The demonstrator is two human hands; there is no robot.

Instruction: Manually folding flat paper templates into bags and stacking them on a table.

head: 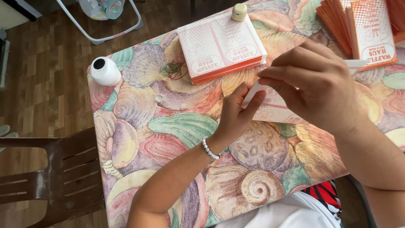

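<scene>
**Both hands pinching one flat paper piece over the shell-print table**

Here we are, looking straight down: the left hand [236,116], with a white bead bracelet [209,148] at its wrist, has thumb and fingers pinched on the near-left corner of a flat white-and-orange printed paper carton [270,107]. The right hand [314,86] arches over that same carton, fingertips pressed down on its top edge, and covers much of it. The carton lies low over the shell-patterned tablecloth [168,126], between the two hands.

Just beyond the left hand sits a neat stack of flat white-and-orange cartons [221,48], a small cream round knob-shaped object [239,12] at its far edge. Left of that stack, a tangle of green and red rubber bands [173,69], then a white cylindrical device [104,71]. Beyond the right hand, a fanned pile of orange cartons [358,25]. Near the left elbow, a brown slatted plastic chair [50,173].
</scene>
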